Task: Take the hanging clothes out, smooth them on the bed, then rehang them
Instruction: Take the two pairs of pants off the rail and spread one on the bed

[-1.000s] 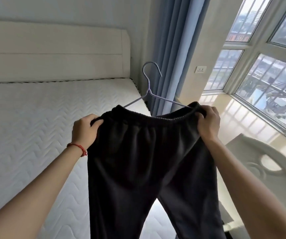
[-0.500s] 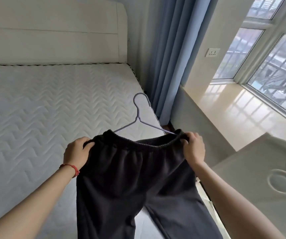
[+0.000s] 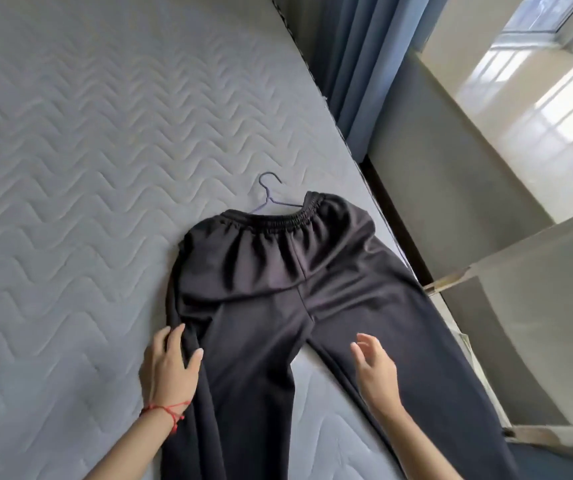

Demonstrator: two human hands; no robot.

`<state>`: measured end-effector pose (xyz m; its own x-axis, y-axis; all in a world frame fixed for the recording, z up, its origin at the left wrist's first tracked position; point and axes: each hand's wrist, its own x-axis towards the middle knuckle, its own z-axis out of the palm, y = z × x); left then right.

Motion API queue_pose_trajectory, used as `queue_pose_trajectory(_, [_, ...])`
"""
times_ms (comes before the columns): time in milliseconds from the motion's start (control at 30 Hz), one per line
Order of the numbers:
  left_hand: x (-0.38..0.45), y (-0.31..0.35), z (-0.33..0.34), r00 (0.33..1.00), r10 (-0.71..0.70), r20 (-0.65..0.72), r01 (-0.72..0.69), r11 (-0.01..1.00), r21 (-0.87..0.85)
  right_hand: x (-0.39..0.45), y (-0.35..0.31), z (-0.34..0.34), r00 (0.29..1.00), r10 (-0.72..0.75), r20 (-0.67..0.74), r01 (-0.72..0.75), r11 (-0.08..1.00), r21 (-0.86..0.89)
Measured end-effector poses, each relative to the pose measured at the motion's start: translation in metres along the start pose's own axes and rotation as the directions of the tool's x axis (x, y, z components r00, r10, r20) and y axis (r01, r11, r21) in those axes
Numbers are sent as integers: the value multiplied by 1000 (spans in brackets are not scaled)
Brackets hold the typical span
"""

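Black trousers [image 3: 288, 299] lie flat on a bed [image 3: 81, 161], waistband at the far end and legs running toward the near edge, close to the bed's right side. A thin purple hanger [image 3: 268, 195] pokes out past the elastic waistband, its hook resting on the grey mattress, which is quilted in a wavy chevron pattern. The left hand [image 3: 169, 367], a red string bracelet [image 3: 167, 410] at its wrist, rests with fingers spread on the outer edge of the left trouser leg. The right hand [image 3: 375, 367] hovers over the right leg, fingers loosely extended and holding nothing. Right of the bed, blue curtains [image 3: 357, 60] hang beside a pale wall, and sunlight falls across a window ledge [image 3: 534, 109] at the far right.
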<state>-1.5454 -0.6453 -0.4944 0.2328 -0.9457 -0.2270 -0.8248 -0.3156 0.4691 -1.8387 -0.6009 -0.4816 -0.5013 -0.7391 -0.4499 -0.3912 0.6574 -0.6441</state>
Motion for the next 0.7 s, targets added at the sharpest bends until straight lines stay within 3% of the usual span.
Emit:
queue_pose_trajectory(133, [-79, -44, 25, 984, -133, 120, 129, 991, 39, -60, 33, 21, 988, 138, 68, -146, 980, 135])
queue_pose_trajectory(233, [-116, -69, 42, 929, -153, 338, 129, 987, 93, -77, 40, 29, 984, 146, 100, -160, 975, 151])
queue_pose_trajectory(433, [-124, -61, 51, 928, -227, 295, 216, 974, 70, -54, 29, 32, 986, 105, 127, -118, 988, 99])
queue_pose_trajectory(567, [-110, -44, 49, 939, -304, 158, 291, 952, 97, -42, 35, 51, 956, 133, 262, -142, 990, 14])
queue_pose_trajectory(700, [-113, -34, 60, 921, -354, 164, 319, 925, 205, -61, 45, 80, 905, 142, 401, -163, 986, 19])
